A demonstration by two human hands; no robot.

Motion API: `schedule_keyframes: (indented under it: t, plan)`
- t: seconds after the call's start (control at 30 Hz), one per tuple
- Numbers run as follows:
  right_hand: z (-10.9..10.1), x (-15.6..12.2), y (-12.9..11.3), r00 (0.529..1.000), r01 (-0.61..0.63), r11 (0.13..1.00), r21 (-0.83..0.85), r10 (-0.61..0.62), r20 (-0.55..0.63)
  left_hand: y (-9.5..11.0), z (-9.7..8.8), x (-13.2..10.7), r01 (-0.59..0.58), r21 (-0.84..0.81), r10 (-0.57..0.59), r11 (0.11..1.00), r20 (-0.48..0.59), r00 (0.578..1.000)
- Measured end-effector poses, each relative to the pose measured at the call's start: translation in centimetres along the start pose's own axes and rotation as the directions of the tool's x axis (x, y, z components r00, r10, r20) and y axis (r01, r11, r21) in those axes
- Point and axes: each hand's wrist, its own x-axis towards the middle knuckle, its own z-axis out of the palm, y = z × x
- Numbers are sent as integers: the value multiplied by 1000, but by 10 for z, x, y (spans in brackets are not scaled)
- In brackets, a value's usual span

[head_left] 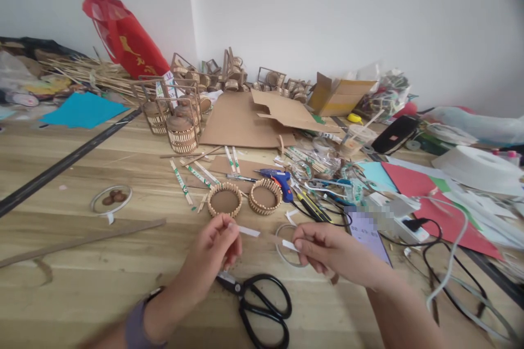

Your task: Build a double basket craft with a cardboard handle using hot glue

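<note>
My left hand (219, 241) is closed in a pinch on one end of a thin brown strip (269, 238) with white pieces (249, 232) on it. My right hand (333, 251) pinches the other end, beside a second white piece. The strip spans the gap between my hands above the table. Under it, partly covered by my right hand, lies a ring-shaped tape roll (280, 255). Black-handled scissors (262, 305) rest nearer to me, their blades partly behind my left wrist. Just beyond my hands stand two round containers with stick walls (224, 200) (265, 196).
A blue glue gun (280, 180) and cutters (311, 204) lie past the containers. A phone (368, 234) and white power strip (403, 221) with cables are at right. Finished stick baskets (182, 133) and cardboard (233, 120) stand behind. Another ring (111, 200) sits left.
</note>
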Motion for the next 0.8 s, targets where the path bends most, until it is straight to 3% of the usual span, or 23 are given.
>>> schedule_keyframes:
  t: [0.1, 0.17, 0.3, 0.4, 0.63, 0.8]
  plan:
    - [18, 4, -1, 998, 51, 993, 103, -46, -52, -9, 3, -3, -13, -94, 29, 995, 163, 986]
    - [31, 8, -2, 990, 106, 991, 82, -98, -100, -13, 7, -6, 8, -60, 6, 998, 229, 973]
    - [57, 14, -1, 961, 195, 978, -74, -205, -185, -14, 12, -13, 18, 34, -23, 999, 140, 990]
    - [71, 18, -1, 955, 213, 972, -98, -228, -190, -13, 12, -16, 19, 53, -22, 998, 70, 997]
    - [79, 20, 1, 941, 283, 959, 9, -276, -197, -9, 10, -21, 32, 28, -36, 999, 142, 989]
    - [81, 18, 6, 927, 309, 951, -15, -305, -219, -8, 12, -26, 67, 27, -70, 997, 153, 986]
